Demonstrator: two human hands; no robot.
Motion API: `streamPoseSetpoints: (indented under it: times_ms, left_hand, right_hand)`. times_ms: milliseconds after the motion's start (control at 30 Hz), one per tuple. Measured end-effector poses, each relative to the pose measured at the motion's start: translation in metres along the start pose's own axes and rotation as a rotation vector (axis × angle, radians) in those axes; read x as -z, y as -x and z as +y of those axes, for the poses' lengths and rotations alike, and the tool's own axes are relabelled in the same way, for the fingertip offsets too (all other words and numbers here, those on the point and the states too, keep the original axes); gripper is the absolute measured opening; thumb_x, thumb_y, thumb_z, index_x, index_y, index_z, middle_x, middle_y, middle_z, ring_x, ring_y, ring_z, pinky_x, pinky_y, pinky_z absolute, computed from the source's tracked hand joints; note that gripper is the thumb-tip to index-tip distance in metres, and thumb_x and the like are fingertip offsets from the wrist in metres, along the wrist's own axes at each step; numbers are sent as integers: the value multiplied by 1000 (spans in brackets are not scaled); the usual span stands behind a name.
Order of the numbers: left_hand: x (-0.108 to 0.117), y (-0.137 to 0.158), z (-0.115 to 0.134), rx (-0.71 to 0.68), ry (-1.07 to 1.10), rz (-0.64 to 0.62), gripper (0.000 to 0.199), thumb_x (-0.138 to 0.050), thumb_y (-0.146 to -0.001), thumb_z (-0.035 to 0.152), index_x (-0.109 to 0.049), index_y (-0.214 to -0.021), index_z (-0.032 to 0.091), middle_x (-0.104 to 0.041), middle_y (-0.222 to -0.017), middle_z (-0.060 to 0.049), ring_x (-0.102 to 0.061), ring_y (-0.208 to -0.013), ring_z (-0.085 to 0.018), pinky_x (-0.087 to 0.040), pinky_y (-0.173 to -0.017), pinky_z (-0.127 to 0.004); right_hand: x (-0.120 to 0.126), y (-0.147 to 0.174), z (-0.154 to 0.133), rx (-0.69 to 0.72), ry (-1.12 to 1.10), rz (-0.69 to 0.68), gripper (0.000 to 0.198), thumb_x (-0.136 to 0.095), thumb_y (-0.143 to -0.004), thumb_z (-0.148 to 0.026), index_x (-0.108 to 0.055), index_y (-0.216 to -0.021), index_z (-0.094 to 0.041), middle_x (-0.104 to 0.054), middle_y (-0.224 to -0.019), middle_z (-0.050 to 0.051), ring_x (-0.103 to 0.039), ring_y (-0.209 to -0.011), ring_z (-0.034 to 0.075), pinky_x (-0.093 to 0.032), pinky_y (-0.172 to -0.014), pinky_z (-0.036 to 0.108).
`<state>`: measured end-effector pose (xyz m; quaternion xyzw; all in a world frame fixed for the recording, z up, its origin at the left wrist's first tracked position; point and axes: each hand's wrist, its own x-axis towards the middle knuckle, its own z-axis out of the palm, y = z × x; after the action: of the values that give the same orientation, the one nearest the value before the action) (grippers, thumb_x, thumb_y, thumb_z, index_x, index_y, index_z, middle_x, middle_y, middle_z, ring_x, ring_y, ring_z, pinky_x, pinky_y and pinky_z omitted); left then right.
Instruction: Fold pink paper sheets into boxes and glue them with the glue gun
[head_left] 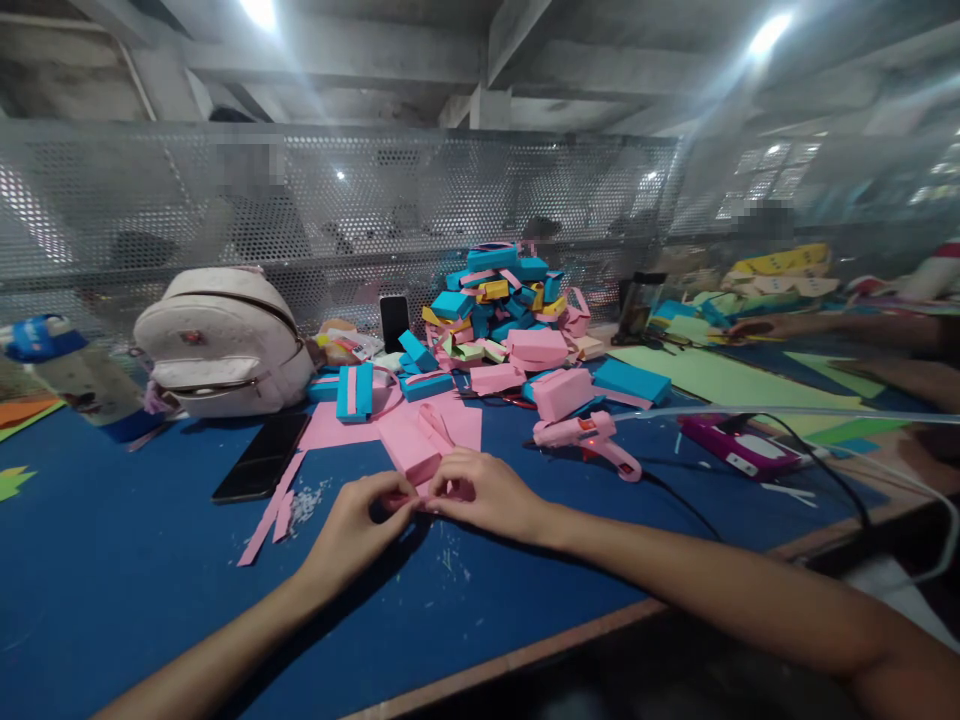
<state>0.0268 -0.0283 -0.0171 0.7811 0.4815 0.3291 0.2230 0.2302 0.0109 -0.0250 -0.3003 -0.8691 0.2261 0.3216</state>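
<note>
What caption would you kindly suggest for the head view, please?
Left hand and right hand pinch folded pink paper at a blue table, glue gun nearby.

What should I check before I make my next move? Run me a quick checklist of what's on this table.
1. Left-hand grip secure: ok, it pinches at the near end of the pink paper box.
2. Right-hand grip placed: ok, it pinches close beside the left one.
3. Glue gun clear of both hands: ok, it lies apart, beyond the right hand.
4. Glue gun cool: cannot tell; a small red light shows, but heat isn't visible.
5. Tabletop free of scraps: not ok, white shreds and pink strips lie left of the left hand.
</note>
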Motion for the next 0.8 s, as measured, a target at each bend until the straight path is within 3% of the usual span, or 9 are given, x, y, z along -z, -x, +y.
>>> streamPoseSetpoints:
  times_ms: [800]
  left_hand:
    - [0,1,-1,4,42,-12,19,-57,-87,30,-66,-76,17,-65,-70,0,-57,-66,-14,-40,-62,-24]
  right_hand:
    - [0,0,1,-8,-26,12,15,-69,-83,-34,-68,-80,-20,-69,-83,1,-59,-78,15,-41,-68,25]
